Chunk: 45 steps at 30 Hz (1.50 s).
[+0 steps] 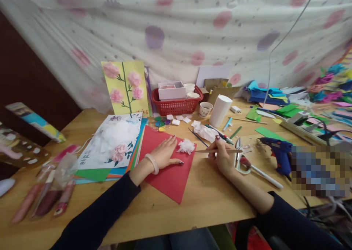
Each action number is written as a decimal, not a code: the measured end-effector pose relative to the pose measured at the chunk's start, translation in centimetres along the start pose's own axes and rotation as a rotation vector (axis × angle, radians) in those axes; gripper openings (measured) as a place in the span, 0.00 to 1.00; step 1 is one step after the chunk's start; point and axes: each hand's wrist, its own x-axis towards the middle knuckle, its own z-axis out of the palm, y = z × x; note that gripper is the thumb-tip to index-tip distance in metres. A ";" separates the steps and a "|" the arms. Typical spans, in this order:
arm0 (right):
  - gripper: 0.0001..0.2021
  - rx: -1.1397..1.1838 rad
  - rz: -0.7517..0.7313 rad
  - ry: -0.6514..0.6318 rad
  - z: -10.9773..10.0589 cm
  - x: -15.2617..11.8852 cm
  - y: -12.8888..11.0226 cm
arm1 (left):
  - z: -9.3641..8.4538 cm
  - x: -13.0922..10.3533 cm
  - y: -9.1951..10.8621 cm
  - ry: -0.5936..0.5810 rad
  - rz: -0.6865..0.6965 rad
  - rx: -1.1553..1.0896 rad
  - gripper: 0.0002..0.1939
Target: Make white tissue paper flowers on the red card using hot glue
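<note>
Dark sleeves of mine come in over the near edge of the table [209, 202], where a bare strip of wood runs between that edge and the lowest corner of the red paper [167, 169]. My left hand [165, 152] lies flat and open on this sheet, fingers spread, pressing it down. Just beyond my fingertips sits a white tissue flower [186, 146], resting on the sheet near its right edge. My right hand [222, 156] is closed around a thin wooden stick [217, 151], held level, its tip pointing at the flower and stopping just short of it. To the right of that hand, close by, lie a brush [261, 173] and a blue glue gun [279, 152], so room there is tight. On my left the sheet's edge overlaps a stack of coloured papers [110, 151]; further left lie glue tubes [44, 198] near the table's front edge. Behind the sheet stand a red basket [177, 103], a cup [205, 109] and a white roll [220, 110].
</note>
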 end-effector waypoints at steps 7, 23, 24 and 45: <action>0.28 0.024 -0.020 -0.032 -0.2 -0.4 -0.3 | -9.1 -7.7 -5.8 0.487 -0.351 -0.027 0.14; 0.30 -0.162 -0.203 -0.156 -0.8 -0.8 0.7 | -4.6 -15.7 -9.0 0.413 -0.554 0.230 0.18; 0.30 -0.167 -0.203 -0.155 -0.8 -0.8 0.7 | -4.8 -15.9 -9.0 0.411 -0.555 0.220 0.18; 0.27 -0.184 -0.218 -0.174 -0.5 -1.0 0.6 | -6.4 -17.2 -9.3 0.548 -0.625 -0.105 0.17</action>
